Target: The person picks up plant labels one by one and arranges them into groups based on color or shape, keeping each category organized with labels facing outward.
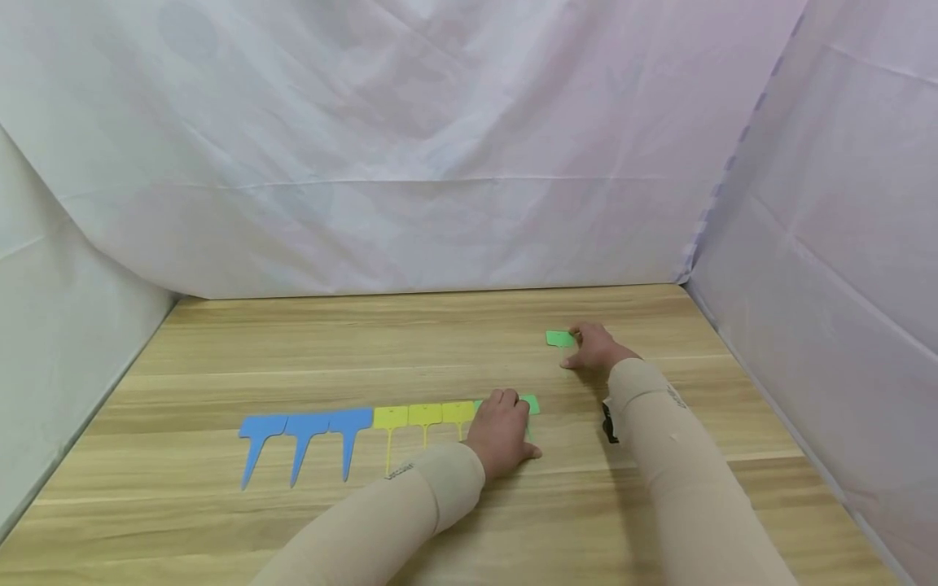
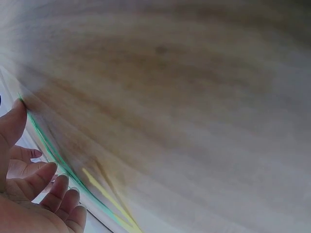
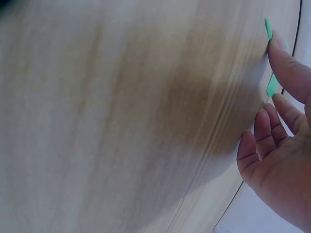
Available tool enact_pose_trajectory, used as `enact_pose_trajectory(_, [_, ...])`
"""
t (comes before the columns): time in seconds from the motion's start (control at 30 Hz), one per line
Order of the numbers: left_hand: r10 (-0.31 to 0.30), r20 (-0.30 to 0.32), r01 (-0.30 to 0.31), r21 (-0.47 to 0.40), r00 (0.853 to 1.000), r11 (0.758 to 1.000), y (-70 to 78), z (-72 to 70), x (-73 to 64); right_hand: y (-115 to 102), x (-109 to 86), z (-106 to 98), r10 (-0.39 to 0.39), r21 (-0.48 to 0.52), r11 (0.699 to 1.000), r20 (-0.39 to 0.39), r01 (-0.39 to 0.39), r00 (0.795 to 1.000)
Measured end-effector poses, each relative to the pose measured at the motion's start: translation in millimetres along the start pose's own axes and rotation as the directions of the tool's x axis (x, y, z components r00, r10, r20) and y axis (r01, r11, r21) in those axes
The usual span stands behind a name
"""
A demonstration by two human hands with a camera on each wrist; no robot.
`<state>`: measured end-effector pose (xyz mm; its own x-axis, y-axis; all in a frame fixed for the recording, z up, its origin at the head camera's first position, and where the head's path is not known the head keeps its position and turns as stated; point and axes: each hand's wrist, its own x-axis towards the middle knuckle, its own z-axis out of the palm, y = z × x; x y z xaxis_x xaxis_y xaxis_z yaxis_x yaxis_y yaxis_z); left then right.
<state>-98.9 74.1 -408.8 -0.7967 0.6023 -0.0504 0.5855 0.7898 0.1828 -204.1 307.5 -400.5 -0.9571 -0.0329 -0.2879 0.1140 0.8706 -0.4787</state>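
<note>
In the head view, a row of flat T-shaped plant labels lies on the table: three blue plant labels [image 1: 308, 425], then three yellow plant labels [image 1: 391, 417], then green plant labels [image 1: 530, 404] at the right end. My left hand [image 1: 501, 431] rests over the green ones, partly hiding them, thumb spread toward the stem. In the left wrist view its thumb tip meets a green stem. Farther back to the right, my right hand [image 1: 597, 348] holds another green plant label [image 1: 559, 338], index finger at its head, thumb toward the stem end.
The wooden table [image 1: 330, 342] is bordered by a pale cloth [image 1: 410, 220] at the back and sides. A small black object [image 1: 610, 423] shows beside the right sleeve, at the wrist. Both forearms reach across the table's front.
</note>
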Motion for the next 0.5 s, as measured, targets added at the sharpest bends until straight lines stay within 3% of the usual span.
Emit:
enact_pose_trajectory(0.27, [-0.003, 0.004, 0.003, -0.01, 1.0, 1.0, 0.2, -0.5, 0.4, -1.0, 0.2, 1.6, 0.028, 0.066, 0.997, -0.007, -0.027, 1.0])
enact_pose_trajectory(0.5, [0.001, -0.003, -0.001, -0.003, 1.0, 1.0, 1.3, -3.1, -0.2, 0.3, -0.2, 3.1, 0.047, 0.195, 0.98, -0.04, -0.038, 0.998])
